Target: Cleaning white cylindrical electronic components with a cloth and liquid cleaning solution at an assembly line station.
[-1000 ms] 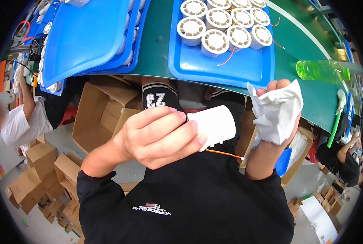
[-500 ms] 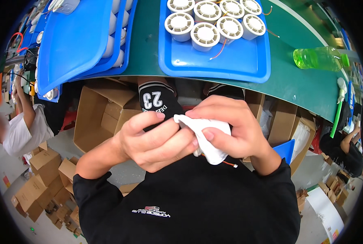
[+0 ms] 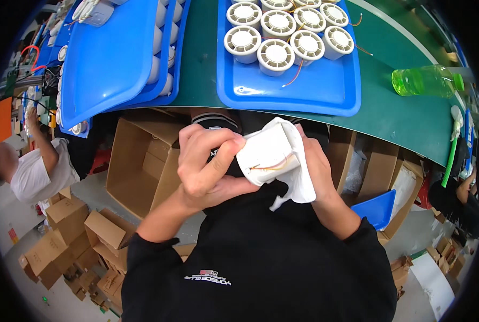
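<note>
Head: cylinder (image 3: 267, 146) now more exposed; left hand (image 3: 203, 167) pinches it, right hand (image 3: 321, 173) grips cloth (image 3: 302, 183).

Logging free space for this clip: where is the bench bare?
Green tabletop is bare between the blue tray and green bottle, and between that tray and the stacked trays. The tray's near end is free; white cylindrical units crowd the rest.

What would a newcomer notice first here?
Front and centre, the left fingers hold a white cylindrical housing, with a white cloth in the right fingers against it. Beyond, a blue tray of slotted white units stands out on the green table; a bright green bottle lies to its right.
</note>
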Motion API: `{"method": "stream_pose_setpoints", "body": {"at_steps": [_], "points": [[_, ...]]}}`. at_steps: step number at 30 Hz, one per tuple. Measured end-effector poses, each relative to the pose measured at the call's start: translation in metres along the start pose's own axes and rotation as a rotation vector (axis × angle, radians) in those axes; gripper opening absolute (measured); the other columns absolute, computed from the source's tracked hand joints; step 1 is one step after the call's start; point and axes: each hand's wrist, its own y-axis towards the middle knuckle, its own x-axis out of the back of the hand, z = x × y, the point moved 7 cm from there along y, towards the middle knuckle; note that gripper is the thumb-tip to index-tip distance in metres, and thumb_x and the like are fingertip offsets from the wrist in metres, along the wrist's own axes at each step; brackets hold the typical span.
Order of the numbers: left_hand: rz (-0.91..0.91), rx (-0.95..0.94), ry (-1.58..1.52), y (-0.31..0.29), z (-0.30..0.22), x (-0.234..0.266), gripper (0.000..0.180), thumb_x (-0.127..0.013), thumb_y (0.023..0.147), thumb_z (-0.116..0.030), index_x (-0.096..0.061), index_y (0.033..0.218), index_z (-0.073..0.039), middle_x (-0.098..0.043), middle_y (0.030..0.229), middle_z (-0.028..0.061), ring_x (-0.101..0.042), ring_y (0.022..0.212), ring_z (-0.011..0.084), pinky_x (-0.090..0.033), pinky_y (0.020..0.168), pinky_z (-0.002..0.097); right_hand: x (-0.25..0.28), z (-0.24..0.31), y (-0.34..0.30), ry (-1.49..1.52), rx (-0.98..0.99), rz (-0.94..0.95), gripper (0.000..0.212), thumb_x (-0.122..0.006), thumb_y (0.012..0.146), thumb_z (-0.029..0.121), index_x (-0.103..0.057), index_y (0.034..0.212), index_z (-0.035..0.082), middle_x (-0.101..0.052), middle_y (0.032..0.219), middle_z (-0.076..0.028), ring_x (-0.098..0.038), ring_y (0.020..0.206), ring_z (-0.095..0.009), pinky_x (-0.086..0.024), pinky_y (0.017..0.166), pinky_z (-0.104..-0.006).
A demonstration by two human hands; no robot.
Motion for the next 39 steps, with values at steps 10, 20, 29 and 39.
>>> {"method": "stream_pose_setpoints", "body": {"at_steps": [10,20,29,39], "points": [[-0.104,0.349,-0.047,-0.021,0.017,-0.007,0.066,-0.090,0.046,-0.020,-0.066,0.103,0.003,-0.063,0.094,0.0110,-0.059,0.077,0.0201,-0.045,0.076,0.0330,0.010,0.030,-0.022,0.030,0.369,-0.023,0.049,-0.037,0.103,0.042,-0.053,0.117,-0.002,-0.064,0.094,-0.012,-0.062,0.074,-0.020,-0.051,0.065,-0.0319],[-0.145,1.148,-1.398,-0.058,0.015,-0.053,0.061,-0.071,0.086,-0.040,-0.054,0.127,0.002,-0.060,0.123,0.0074,-0.056,0.110,0.0148,-0.044,0.091,0.0312,0.078,0.065,-0.018,0.382,0.644,-0.545,0.045,-0.029,0.105,0.040,-0.046,0.129,0.007,-0.061,0.114,-0.014,-0.062,0.092,-0.029,-0.052,0.071,-0.0416],[-0.208,1.050,-1.211,-0.043,0.011,-0.047,0.050,-0.076,0.082,-0.011,-0.057,0.123,0.008,-0.062,0.109,0.0055,-0.057,0.096,0.0109,-0.045,0.088,0.0263,0.085,0.030,-0.015,0.426,0.642,-0.174,0.048,-0.036,0.101,0.029,-0.043,0.135,-0.004,-0.053,0.132,-0.016,-0.051,0.122,-0.029,-0.040,0.104,-0.0437],[-0.114,0.695,-0.640,-0.032,0.013,-0.031,0.061,-0.087,0.062,-0.014,-0.062,0.113,0.008,-0.059,0.101,0.0062,-0.053,0.080,0.0104,-0.047,0.075,0.0241,0.039,0.050,-0.011,-0.174,0.537,-0.055,0.048,-0.052,0.084,0.029,-0.058,0.107,-0.012,-0.055,0.110,-0.015,-0.055,0.097,-0.022,-0.044,0.086,-0.0309]]}}
